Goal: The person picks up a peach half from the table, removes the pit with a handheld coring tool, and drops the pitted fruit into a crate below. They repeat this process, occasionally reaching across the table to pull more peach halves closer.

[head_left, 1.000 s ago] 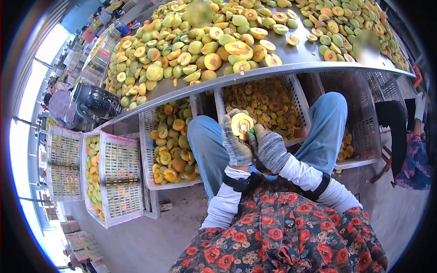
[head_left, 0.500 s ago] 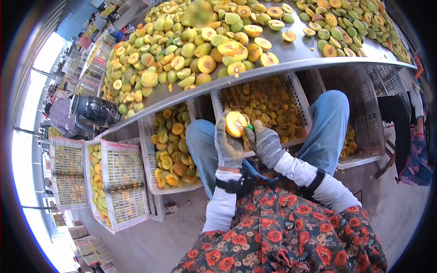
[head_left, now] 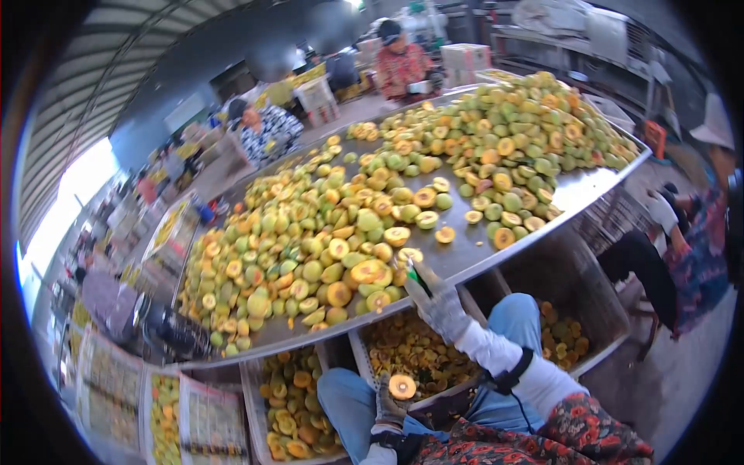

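My left hand [head_left: 390, 404], in a grey glove, is low over my lap and closed around a peach half [head_left: 402, 387], its cut orange face turned up. My right hand [head_left: 439, 306], also gloved, reaches to the near edge of the metal table [head_left: 465, 271]. A small green-handled pitting tool [head_left: 411, 273] is gripped in it; its tip is hard to make out. Just beyond the tool lies another peach half [head_left: 411, 254], at the edge of a large heap of peaches [head_left: 310, 232], many of them halved.
Below the table stand a crate of cut peach pieces [head_left: 418, 349], a crate of peaches [head_left: 294, 403] and a further crate [head_left: 589, 287]. A co-worker [head_left: 697, 240] sits at the right; two people [head_left: 267, 132] [head_left: 407, 66] work across the table. More crates [head_left: 209, 418] stand left.
The view has tilted up to show more of the table. My right hand, with the tool, has left the peach half and reached forward to the table; my left hand keeps the peach half.
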